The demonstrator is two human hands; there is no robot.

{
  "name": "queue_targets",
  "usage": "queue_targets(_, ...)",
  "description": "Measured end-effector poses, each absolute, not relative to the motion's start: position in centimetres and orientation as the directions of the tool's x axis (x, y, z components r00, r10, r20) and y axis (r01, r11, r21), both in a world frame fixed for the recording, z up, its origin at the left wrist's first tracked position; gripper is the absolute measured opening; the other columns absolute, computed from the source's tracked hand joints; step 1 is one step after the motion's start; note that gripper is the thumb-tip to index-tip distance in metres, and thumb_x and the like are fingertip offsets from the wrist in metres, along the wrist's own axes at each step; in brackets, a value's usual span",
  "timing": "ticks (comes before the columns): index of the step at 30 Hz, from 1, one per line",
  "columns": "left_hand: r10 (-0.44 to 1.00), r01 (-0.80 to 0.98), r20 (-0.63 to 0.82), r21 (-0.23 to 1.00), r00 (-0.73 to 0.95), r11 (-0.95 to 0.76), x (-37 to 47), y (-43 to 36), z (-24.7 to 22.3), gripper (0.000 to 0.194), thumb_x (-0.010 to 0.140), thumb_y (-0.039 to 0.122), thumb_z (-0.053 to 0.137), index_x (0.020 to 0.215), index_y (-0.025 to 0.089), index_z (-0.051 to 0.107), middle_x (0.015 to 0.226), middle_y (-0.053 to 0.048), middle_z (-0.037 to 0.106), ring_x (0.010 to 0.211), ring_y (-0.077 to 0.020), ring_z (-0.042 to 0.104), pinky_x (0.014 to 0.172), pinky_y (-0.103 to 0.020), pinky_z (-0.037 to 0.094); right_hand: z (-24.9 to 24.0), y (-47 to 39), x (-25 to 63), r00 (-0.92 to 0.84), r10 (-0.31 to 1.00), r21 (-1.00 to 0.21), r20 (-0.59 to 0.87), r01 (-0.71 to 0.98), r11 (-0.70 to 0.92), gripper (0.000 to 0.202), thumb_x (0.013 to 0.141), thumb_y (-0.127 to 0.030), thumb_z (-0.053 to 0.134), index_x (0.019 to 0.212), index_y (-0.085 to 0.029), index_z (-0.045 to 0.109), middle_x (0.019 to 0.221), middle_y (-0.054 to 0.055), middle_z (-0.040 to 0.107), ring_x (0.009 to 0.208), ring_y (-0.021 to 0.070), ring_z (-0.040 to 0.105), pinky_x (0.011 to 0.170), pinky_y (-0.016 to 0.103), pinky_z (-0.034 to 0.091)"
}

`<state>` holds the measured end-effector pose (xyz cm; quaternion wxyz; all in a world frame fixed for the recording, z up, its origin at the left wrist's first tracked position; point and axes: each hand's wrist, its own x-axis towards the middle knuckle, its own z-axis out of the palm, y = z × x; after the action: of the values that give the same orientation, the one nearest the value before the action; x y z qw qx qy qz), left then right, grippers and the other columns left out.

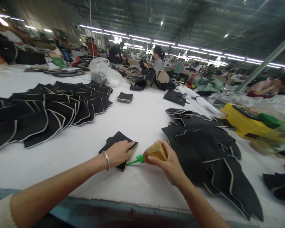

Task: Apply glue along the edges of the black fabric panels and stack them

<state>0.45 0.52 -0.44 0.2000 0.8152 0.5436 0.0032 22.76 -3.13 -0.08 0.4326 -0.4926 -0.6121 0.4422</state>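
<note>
My right hand (165, 161) is wrapped around a squeeze glue bottle (156, 152) with yellowish-brown contents. Its long green nozzle (135, 160) points left, the tip at the pale edge of a black leather-like piece (116, 139). On top of that piece rests my left hand (120, 153), pressing it with the fingers stretched out toward its right edge. Part of the piece is hidden under this hand. To the left, many similar black pieces (59, 109) with light edges lie fanned out in overlapping rows. A heap of larger black pieces (201, 148) lies to the right.
A small black stack (124, 96) sits farther back on the white table (142, 120). Behind it are a clear plastic bag (104, 71) and black bags (154, 77). A yellow box (244, 120) stands at the right. Other people work in the background.
</note>
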Motion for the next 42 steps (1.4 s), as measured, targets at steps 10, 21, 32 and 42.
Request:
queue_targets(10, 0.886, 0.884, -0.223, 0.341, 0.407, -0.321, 0.5, 0.5, -0.3, 0.048, 0.089, 0.025, 0.036, 0.135, 0.018, 0.051, 0.110, -0.013, 0.064, 0.102, -0.0271, 0.061, 0.088, -0.036, 0.044, -0.1, -3.3, 22.8, -0.194, 0.978, -0.972, 0.077, 0.205, 0.117, 0.051, 0.066, -0.044, 0.080, 0.103, -0.021, 0.055, 0.086, -0.001, 0.059, 0.076, 0.0197, 0.056, 0.070, 0.030, 0.045)
queue_targets(21, 0.885, 0.885, -0.225, 0.339, 0.406, -0.320, 0.5, 0.5, -0.5, 0.049, 0.089, 0.026, 0.034, 0.135, 0.019, 0.050, 0.110, -0.012, 0.064, 0.102, -0.0274, 0.061, 0.087, -0.036, 0.045, -0.4, -2.6, 23.4, -0.155, 0.977, -0.946, 0.146, 0.266, 0.184, 0.051, 0.068, -0.045, 0.079, 0.106, -0.022, 0.054, 0.089, 0.000, 0.059, 0.079, 0.0214, 0.057, 0.073, 0.032, 0.046)
queue_targets(32, 0.880, 0.873, -0.228, 0.369, 0.417, -0.319, 0.4, 0.7, -0.6, 0.050, 0.089, 0.027, 0.032, 0.135, 0.018, 0.051, 0.112, -0.013, 0.063, 0.103, -0.0284, 0.061, 0.087, -0.038, 0.045, -0.3, -2.0, 23.8, -0.117, 0.978, -0.927, 0.175, 0.315, 0.203, 0.053, 0.069, -0.047, 0.079, 0.107, -0.022, 0.054, 0.092, 0.001, 0.060, 0.082, 0.0225, 0.059, 0.075, 0.032, 0.046)
queue_targets(42, 0.877, 0.865, -0.228, 0.390, 0.423, -0.316, 0.3, 0.9, -0.7, 0.053, 0.089, 0.026, 0.033, 0.138, 0.016, 0.049, 0.108, -0.013, 0.064, 0.102, -0.0253, 0.061, 0.089, -0.036, 0.045, -0.6, -1.7, 23.5, -0.063, 0.991, -0.955, 0.118, 0.268, 0.130, 0.053, 0.065, -0.046, 0.080, 0.105, -0.021, 0.057, 0.087, 0.001, 0.062, 0.080, 0.0230, 0.060, 0.074, 0.034, 0.048)
